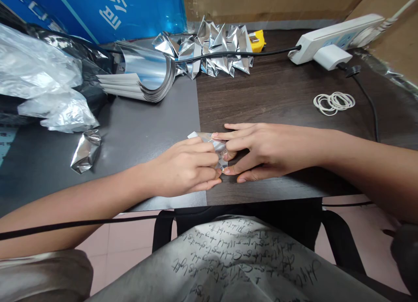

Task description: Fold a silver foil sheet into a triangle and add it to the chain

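A small piece of silver foil (220, 148), partly folded, lies at the table's front edge between my two hands. My left hand (189, 165) has its fingers curled over the foil's left part. From the other side, my right hand (257, 152) holds the foil's right part with its fingertips, pressing at the upper and lower edges; its fingers are partly spread. Much of the foil is hidden under my fingers. Left of my left hand lies a folded silver foil packet (86, 151).
At the back stand a curled stack of foil sheets (150, 71), a heap of folded foil pieces (215, 49) and a yellow tape measure (257, 41). White rubber bands (334, 103) and a power strip (336, 36) with black cable are right. Clear plastic bags (42, 75) lie left.
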The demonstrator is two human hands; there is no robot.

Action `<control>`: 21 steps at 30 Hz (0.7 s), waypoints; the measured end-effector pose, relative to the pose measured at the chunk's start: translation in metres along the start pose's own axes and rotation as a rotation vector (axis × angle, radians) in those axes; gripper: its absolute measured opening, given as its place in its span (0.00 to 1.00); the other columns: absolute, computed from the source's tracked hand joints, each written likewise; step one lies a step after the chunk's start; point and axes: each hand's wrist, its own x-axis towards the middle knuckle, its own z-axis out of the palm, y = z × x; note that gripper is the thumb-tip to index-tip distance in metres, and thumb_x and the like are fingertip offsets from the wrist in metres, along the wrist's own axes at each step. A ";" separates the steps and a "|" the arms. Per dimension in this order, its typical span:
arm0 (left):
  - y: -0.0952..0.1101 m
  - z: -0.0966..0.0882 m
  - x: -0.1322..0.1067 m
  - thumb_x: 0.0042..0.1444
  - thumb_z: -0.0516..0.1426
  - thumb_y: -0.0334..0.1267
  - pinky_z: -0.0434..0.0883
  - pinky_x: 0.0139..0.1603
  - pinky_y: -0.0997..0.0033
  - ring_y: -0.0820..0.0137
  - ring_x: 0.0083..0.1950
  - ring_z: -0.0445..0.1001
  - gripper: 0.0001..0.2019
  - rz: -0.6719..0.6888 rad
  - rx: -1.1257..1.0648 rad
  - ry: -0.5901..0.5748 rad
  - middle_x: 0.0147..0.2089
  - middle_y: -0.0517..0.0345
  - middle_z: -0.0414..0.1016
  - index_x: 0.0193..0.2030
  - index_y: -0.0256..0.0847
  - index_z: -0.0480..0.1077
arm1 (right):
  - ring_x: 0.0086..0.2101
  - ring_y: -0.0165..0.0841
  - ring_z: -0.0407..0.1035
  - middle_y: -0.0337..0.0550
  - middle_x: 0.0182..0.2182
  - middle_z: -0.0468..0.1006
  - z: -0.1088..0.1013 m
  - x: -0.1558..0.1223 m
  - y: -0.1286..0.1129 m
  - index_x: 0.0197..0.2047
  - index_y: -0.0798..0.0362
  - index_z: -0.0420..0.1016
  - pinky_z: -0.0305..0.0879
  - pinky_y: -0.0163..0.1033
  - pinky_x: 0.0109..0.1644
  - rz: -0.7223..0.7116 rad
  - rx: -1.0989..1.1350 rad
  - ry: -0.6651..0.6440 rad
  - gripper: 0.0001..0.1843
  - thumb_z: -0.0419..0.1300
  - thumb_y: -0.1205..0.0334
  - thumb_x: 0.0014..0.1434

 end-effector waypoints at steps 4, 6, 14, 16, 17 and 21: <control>0.001 0.000 0.001 0.70 0.57 0.40 0.62 0.39 0.64 0.68 0.38 0.71 0.13 0.007 0.012 0.014 0.33 0.57 0.75 0.36 0.39 0.77 | 0.68 0.42 0.60 0.42 0.58 0.75 0.000 0.001 -0.001 0.53 0.42 0.82 0.51 0.64 0.77 0.013 -0.008 0.001 0.15 0.56 0.51 0.71; 0.001 0.001 0.001 0.70 0.57 0.40 0.61 0.39 0.64 0.68 0.38 0.70 0.13 0.011 0.015 0.021 0.33 0.57 0.75 0.36 0.39 0.77 | 0.67 0.41 0.62 0.43 0.57 0.75 0.000 0.002 -0.002 0.53 0.42 0.82 0.51 0.64 0.77 0.010 -0.008 0.007 0.15 0.56 0.51 0.72; -0.001 0.001 -0.001 0.70 0.58 0.42 0.62 0.41 0.66 0.69 0.39 0.72 0.12 0.003 -0.006 0.042 0.34 0.57 0.77 0.37 0.40 0.78 | 0.69 0.42 0.59 0.44 0.56 0.76 0.003 0.004 -0.002 0.53 0.44 0.82 0.50 0.66 0.76 0.012 -0.023 0.010 0.15 0.55 0.53 0.72; -0.003 0.001 -0.002 0.69 0.58 0.43 0.62 0.39 0.66 0.68 0.40 0.71 0.12 -0.026 0.007 0.092 0.33 0.58 0.77 0.37 0.42 0.79 | 0.70 0.43 0.58 0.44 0.55 0.76 0.003 0.005 0.000 0.53 0.44 0.82 0.47 0.68 0.76 0.003 -0.020 0.014 0.15 0.56 0.52 0.72; -0.006 0.000 -0.002 0.68 0.59 0.43 0.61 0.39 0.66 0.68 0.40 0.71 0.11 -0.053 0.024 0.121 0.34 0.58 0.77 0.37 0.43 0.79 | 0.70 0.43 0.58 0.44 0.54 0.77 0.004 0.005 0.001 0.52 0.45 0.82 0.46 0.68 0.76 -0.006 -0.012 0.022 0.15 0.56 0.51 0.71; -0.016 -0.004 -0.004 0.69 0.57 0.42 0.62 0.41 0.66 0.68 0.39 0.70 0.13 -0.225 0.067 0.174 0.37 0.56 0.78 0.36 0.42 0.79 | 0.61 0.36 0.69 0.42 0.51 0.78 0.004 0.007 0.008 0.49 0.46 0.83 0.43 0.65 0.78 -0.047 0.055 0.060 0.15 0.57 0.50 0.71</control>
